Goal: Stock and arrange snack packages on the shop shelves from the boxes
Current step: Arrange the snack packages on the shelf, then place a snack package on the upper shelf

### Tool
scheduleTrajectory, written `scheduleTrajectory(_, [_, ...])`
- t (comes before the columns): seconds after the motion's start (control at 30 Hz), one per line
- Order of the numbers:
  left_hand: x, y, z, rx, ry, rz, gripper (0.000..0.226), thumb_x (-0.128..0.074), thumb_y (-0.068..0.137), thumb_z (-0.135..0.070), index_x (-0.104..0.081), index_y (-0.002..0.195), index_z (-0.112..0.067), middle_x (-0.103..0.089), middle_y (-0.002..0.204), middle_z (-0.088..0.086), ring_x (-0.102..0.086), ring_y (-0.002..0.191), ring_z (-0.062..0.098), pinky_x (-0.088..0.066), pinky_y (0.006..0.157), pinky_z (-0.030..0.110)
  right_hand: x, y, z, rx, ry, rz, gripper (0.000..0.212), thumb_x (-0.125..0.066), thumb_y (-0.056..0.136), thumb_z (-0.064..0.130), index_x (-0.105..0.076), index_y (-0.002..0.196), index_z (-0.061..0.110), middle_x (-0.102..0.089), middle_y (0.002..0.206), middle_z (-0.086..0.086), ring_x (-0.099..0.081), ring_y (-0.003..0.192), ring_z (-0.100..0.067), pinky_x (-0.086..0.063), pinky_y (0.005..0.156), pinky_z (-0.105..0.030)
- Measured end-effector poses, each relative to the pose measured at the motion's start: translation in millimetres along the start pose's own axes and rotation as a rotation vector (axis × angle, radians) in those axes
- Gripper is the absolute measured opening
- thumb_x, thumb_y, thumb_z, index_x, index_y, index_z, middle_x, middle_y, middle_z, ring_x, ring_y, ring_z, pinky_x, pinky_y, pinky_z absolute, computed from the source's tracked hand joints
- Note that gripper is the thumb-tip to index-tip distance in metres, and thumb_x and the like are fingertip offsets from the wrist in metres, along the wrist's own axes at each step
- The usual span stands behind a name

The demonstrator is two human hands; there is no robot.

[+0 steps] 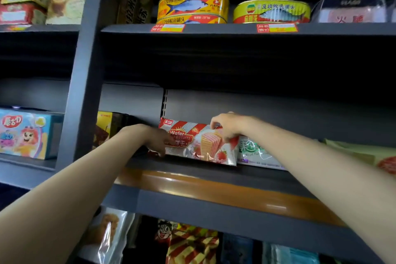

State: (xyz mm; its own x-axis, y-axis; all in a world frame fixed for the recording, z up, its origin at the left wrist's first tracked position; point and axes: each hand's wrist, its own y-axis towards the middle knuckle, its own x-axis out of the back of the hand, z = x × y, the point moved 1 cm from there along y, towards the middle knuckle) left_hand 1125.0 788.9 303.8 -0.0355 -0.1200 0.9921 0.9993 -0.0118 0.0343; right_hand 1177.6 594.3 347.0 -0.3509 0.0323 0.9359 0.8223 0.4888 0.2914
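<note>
A red, white and silver strawberry wafer biscuit package [199,146] stands on its long edge on the middle grey shelf [192,169]. My left hand [157,140] grips its left end, fingers curled down at the lower corner. My right hand [226,127] pinches the top right edge of the same package. A white and green snack pack [255,153] lies just right of it, partly hidden by my right forearm. A dark brown and yellow box [107,127] stands left of my left wrist.
Yellow fish cans [192,6] and another yellow can [272,12] sit on the shelf above. A blue cartoon box [25,134] is in the left bay. Bagged snacks [190,244] fill the shelf below. A grey upright post [85,75] divides the bays.
</note>
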Motion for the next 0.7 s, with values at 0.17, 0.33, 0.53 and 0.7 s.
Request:
scheduleTrajectory(0.17, [15, -13, -6, -0.022, -0.005, -0.206, 0.049, -0.048, 0.095, -0.015, -0.037, 0.143, -0.021, -0.032, 0.151, 0.003, -0.033, 0.136, 0.02, -0.026, 0.11, 0.031, 14, -17, -1, 0.081, 0.064, -0.174, 0.037, -0.052, 0.089, 0.001, -0.058, 0.119, 0.02, -0.047, 0.128, -0.003, -0.048, 0.117, -0.023, -0.044, 0.079, -0.029])
scheduleTrajectory(0.33, [16, -62, -16, -0.101, -0.244, -0.84, 0.029, -0.05, 0.091, -0.009, -0.061, 0.116, -0.017, -0.058, 0.126, 0.005, -0.058, 0.105, 0.019, -0.045, 0.088, 0.031, 39, -62, 27, 0.221, 0.127, -0.35, 0.032, -0.046, 0.091, 0.003, -0.061, 0.115, 0.017, -0.051, 0.118, -0.003, -0.047, 0.11, -0.017, -0.04, 0.083, -0.028])
scheduleTrajectory(0.53, [-39, -186, 19, -0.129, -0.596, -1.461, 0.018, -0.046, 0.08, -0.009, -0.062, 0.087, -0.012, -0.054, 0.082, -0.008, -0.052, 0.07, 0.002, -0.042, 0.069, 0.018, 53, -125, 133, 0.518, 0.543, -0.892, 0.027, -0.045, 0.085, 0.0, -0.066, 0.099, 0.008, -0.057, 0.094, -0.001, -0.051, 0.083, -0.007, -0.037, 0.073, -0.009])
scheduleTrajectory(0.7, [-207, -316, 105, 0.49, -0.607, -1.118, 0.023, -0.047, 0.079, -0.003, -0.066, 0.092, -0.01, -0.062, 0.088, 0.004, -0.053, 0.071, 0.01, -0.039, 0.071, 0.023, -27, -171, 295, 0.807, 0.755, -0.42, 0.02, -0.051, 0.087, 0.008, -0.064, 0.103, 0.004, -0.063, 0.096, -0.005, -0.056, 0.082, -0.007, -0.039, 0.075, -0.01])
